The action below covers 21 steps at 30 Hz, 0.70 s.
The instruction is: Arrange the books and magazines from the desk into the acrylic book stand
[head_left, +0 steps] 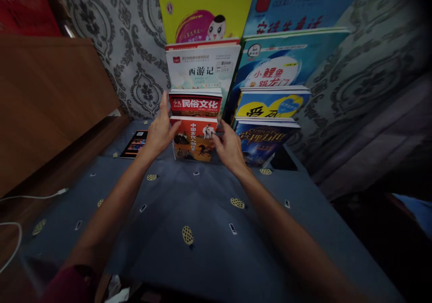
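An orange-red book (pixel 196 140) with figures and horses on its cover stands upright at the front of the left-hand row. My left hand (pixel 159 132) presses on its left edge, thumb at the front and fingers reaching up along the side. On its right edge is my right hand (pixel 230 147), thumb at the cover and fingers curled partly out of sight behind. Directly behind stands a red and black book (pixel 195 105). Further back are a pale book (pixel 202 66) and a tall yellow-green book (pixel 232 6).
A second row has a dark blue book (pixel 261 143), a blue and yellow book (pixel 272 105), and teal (pixel 320 46) and blue (pixel 300 1) ones behind. A dark book (pixel 135 144) lies flat at left. Underneath is a blue patterned cloth (pixel 209 258). White cable (pixel 37 196) at left.
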Motion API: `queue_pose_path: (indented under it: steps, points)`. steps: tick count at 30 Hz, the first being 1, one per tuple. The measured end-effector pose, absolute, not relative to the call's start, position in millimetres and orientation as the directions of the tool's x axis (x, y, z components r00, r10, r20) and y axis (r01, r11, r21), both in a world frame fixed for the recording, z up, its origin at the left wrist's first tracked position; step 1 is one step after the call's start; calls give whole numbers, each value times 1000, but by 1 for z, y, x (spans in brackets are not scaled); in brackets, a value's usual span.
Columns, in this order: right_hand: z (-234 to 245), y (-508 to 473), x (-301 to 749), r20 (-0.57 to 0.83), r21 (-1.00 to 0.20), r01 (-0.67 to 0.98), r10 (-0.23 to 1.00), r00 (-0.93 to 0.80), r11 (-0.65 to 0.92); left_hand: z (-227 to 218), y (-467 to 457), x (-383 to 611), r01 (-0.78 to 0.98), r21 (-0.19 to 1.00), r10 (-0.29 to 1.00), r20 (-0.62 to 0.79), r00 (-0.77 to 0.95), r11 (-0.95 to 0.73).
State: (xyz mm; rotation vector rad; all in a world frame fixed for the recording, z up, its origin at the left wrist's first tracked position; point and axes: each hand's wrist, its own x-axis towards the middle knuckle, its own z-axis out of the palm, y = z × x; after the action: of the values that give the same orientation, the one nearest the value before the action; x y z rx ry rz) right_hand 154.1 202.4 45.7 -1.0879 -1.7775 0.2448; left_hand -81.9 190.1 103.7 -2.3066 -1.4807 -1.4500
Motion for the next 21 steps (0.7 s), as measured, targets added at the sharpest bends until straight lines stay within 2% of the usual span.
queue_pose_path:
  steps: [10, 15, 21]
  points:
    - [45, 195, 153, 562, -753, 373, 825, -64, 542, 76, 180, -84, 768, 505, 769, 638, -26, -393]
    - [45, 201, 151, 558, -757, 378, 828, -53, 533, 66, 185, -86, 717, 571, 781, 621, -59, -400]
    - [43, 202, 151, 577, -742, 384, 815, -52, 550, 66, 187, -87, 736, 564, 778, 623, -80, -376]
